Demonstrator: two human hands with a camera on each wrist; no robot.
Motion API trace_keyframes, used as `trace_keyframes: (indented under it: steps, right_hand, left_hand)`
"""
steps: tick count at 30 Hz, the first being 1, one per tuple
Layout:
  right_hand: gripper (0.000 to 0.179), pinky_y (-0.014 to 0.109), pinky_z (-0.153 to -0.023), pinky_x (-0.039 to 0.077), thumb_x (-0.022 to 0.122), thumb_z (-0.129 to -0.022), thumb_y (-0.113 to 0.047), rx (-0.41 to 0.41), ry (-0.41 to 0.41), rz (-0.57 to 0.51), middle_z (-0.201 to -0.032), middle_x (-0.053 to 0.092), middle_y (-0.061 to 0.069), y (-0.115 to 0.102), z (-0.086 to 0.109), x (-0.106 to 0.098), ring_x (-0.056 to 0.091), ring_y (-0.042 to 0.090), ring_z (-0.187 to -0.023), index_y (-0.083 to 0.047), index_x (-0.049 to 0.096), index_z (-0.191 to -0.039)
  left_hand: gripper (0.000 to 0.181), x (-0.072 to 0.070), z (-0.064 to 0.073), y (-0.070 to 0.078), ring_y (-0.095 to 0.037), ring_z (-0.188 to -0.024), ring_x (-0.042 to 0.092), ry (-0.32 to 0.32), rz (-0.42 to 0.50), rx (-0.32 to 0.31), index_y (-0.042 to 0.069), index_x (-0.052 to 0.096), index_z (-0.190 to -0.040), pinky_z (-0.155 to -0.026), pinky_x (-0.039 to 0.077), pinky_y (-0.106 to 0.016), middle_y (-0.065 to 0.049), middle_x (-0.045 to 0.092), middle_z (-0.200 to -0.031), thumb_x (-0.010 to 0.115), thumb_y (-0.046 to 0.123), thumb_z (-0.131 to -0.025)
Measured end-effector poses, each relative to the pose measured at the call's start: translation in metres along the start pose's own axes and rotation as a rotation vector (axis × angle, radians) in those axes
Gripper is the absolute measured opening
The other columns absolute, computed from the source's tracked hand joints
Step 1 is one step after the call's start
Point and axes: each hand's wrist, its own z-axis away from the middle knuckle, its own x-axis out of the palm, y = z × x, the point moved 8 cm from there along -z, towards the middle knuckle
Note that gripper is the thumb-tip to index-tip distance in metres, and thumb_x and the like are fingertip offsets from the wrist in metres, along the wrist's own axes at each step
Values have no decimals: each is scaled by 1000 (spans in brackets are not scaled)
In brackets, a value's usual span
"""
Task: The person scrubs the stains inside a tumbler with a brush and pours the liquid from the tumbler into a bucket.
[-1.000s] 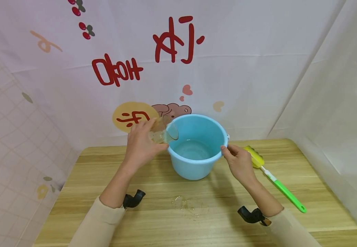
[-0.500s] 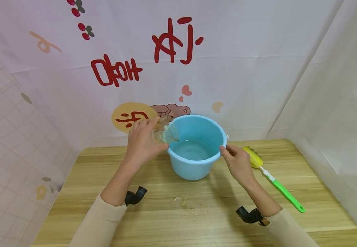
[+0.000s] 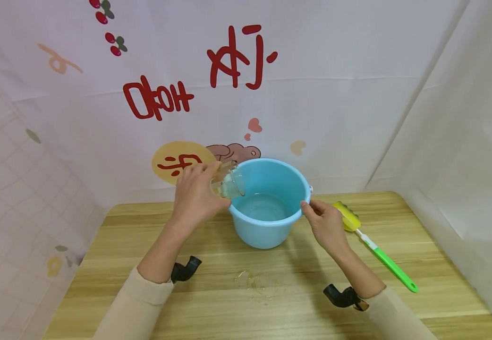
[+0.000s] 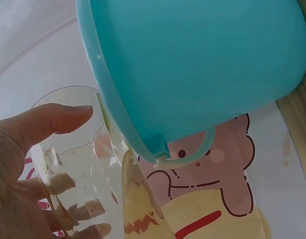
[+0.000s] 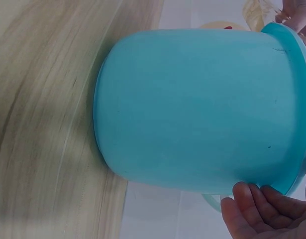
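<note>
My left hand (image 3: 197, 196) grips a clear drinking glass (image 3: 228, 182), tipped on its side with its mouth toward the bucket's left rim. Thumb and fingers wrap the glass (image 4: 75, 144) in the left wrist view, where its mouth lies right at the bucket's rim (image 4: 105, 74). A light blue plastic bucket (image 3: 263, 234) stands upright on the table with some water (image 3: 263, 208) in the bottom. At its right side, my right hand (image 3: 326, 222) pinches the rim. Curled fingers (image 5: 250, 199) of that hand show under the rim in the right wrist view.
To the right lies a brush with a yellow sponge head (image 3: 348, 216) and a green handle (image 3: 394, 269). A small wet patch (image 3: 256, 283) shines on the wooden table (image 3: 144, 245) in front of the bucket. A printed white cloth (image 3: 335, 108) hangs close behind.
The glass has tipped slightly further toward the bucket in my left hand. My right hand keeps its hold on the rim, and the whole head view has shifted a little.
</note>
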Motion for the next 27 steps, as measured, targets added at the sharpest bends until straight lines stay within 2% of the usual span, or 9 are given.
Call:
trace_keyframes:
  steps: [8, 20, 27]
  right_hand:
    - [38, 33, -76, 55, 62, -107, -31, -12, 10, 8, -101, 78, 14, -2, 0, 0, 69, 26, -93, 2, 75, -122]
    - [39, 28, -74, 55, 63, -107, -31, -10, 21, 9, -100, 78, 14, -1, 0, 0, 70, 25, -92, 2, 75, -122]
    - [37, 27, -73, 55, 63, -106, -30, -3, 21, 4, -99, 78, 14, -2, 1, 0, 68, 24, -90, 1, 76, -121]
  left_hand:
    - [89, -1, -2, 4, -37, -124, 44, -6, -45, 11, 12, 56, -150, -104, 40, -58, -18, 57, -137, 91, 21, -69]
    - [89, 0, -3, 11, -39, -124, 44, -23, -118, 24, 14, 54, -152, -100, 43, -60, -19, 57, -137, 91, 21, -71]
    - [88, 0, -2, 14, -38, -117, 45, -27, -144, 32, 14, 55, -150, -95, 45, -58, -19, 58, -132, 92, 21, -70]
